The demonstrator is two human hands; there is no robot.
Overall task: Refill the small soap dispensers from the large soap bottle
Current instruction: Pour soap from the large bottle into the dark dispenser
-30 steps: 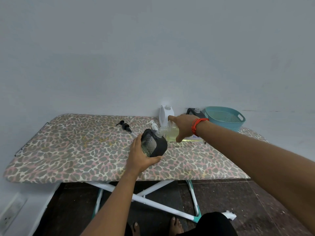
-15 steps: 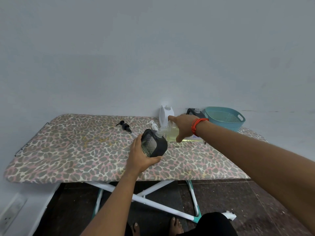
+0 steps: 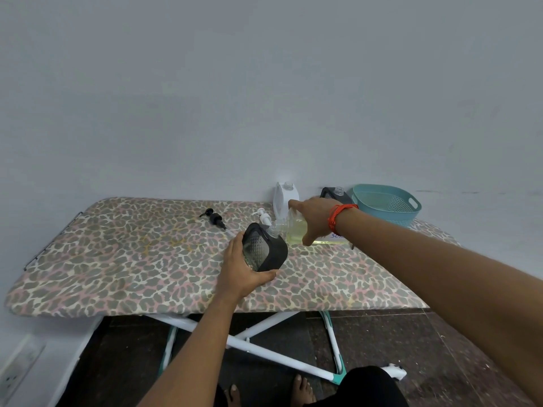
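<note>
A person is standing at a leopard-print ironing board (image 3: 117, 259) and pouring soap. At the middle of the board, the left hand (image 3: 239, 270) is wrapping its fingers and thumb round a small black-framed soap dispenser (image 3: 264, 251) and holding it tilted, its clear, dimpled face turned towards the camera. Whether its base is touching the board cannot be told.

Just beyond it, towards the board's far edge, the right hand (image 3: 314, 220), with a red thread bracelet (image 3: 338, 217) at the wrist, is gripping the large soap bottle (image 3: 293, 229). The clear bottle is lying nearly on its side above the board. Pale yellow liquid is pooling along its lower wall, and its ribbed neck is meeting the open top of the black-framed dispenser. Whether soap is flowing cannot be made out.

A white pump (image 3: 264, 217) is lying on the board just behind the two containers, and a black pump head (image 3: 214, 219) is lying further towards the board's left end. Along the board's far edge, against the wall, a white dispenser (image 3: 283, 198) and a second dark dispenser (image 3: 335, 193) are standing without pumps. A teal plastic basket (image 3: 385, 205) is sitting at the board's far right corner.
</note>
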